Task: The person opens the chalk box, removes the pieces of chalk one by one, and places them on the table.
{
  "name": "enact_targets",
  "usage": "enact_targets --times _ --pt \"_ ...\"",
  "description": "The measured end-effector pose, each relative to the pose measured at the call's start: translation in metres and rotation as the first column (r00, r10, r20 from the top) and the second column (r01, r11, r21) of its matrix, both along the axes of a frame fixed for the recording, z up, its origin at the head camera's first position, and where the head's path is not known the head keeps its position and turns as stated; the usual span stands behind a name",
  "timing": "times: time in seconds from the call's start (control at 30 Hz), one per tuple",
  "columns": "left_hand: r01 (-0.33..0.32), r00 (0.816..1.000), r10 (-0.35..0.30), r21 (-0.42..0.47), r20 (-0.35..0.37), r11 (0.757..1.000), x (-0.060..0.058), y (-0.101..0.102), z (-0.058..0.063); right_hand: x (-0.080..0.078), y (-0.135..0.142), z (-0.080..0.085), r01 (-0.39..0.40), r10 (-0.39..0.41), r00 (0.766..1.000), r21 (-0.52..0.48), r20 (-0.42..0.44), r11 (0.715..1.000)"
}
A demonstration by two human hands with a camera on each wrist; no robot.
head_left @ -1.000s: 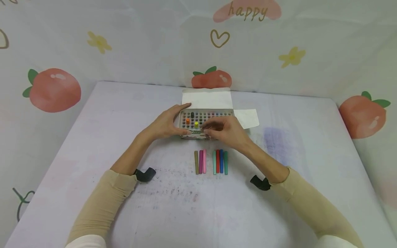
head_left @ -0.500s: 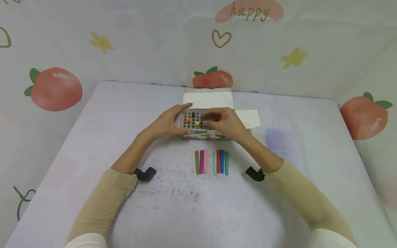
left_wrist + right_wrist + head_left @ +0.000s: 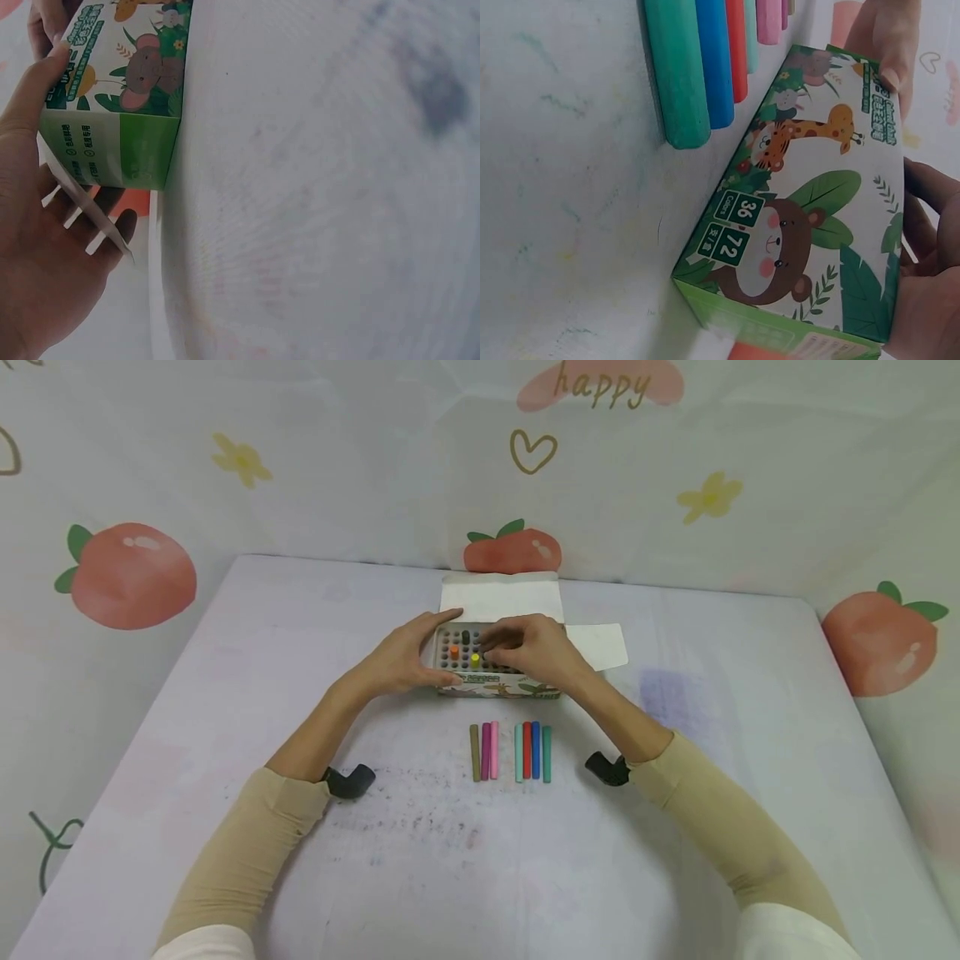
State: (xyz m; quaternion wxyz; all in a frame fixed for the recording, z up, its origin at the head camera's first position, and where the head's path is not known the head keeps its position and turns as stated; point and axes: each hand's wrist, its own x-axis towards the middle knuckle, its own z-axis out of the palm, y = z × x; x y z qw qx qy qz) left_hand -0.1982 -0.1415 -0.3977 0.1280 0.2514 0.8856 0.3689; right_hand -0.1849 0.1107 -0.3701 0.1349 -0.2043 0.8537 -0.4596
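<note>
A printed cardboard chalk box (image 3: 517,687) stands with its lid folded back, its top a grid of round holes. An orange chalk (image 3: 453,652), a yellow chalk (image 3: 475,660) and a black chalk (image 3: 466,637) stick up from it. My left hand (image 3: 405,656) grips the box's left end, thumb on the front face; a side flap (image 3: 86,206) lies across its fingers in the left wrist view. Over the box top, the bent fingers of my right hand (image 3: 536,652) point down beside the yellow chalk; I cannot tell whether they hold anything.
In front of the box lie an olive chalk (image 3: 475,753), purple chalk (image 3: 486,752) and pink chalk (image 3: 494,750). To their right are mint (image 3: 518,753), red (image 3: 527,750), blue (image 3: 536,750) and green chalks (image 3: 546,754). A white flap (image 3: 597,646) spreads right of the box.
My right hand has moved from the box's front edge up and slightly left over its holes, uncovering more of the printed front. The left hand keeps its place on the box.
</note>
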Motion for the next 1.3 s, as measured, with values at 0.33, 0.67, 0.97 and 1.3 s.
enact_targets --times 0.33,0.67,0.97,1.3 --pt "-0.001 1.000 0.001 0.005 -0.008 1.000 -0.001 0.000 -0.002 -0.009 -0.002 -0.006 -0.056 0.058 0.995 -0.027 0.087 0.998" --pt "-0.006 1.000 0.006 0.017 -0.006 1.000 0.000 0.000 -0.004 -0.008 -0.005 -0.010 -0.051 0.049 0.997 0.034 0.052 0.998" --pt "-0.015 1.000 0.014 0.025 0.023 1.000 0.000 0.000 -0.005 -0.008 -0.005 -0.014 -0.064 0.064 0.998 0.094 0.003 0.994" --pt "-0.015 1.000 0.015 0.025 0.018 1.000 0.001 0.000 -0.004 -0.005 -0.006 -0.011 -0.052 0.054 0.998 0.080 -0.017 0.995"
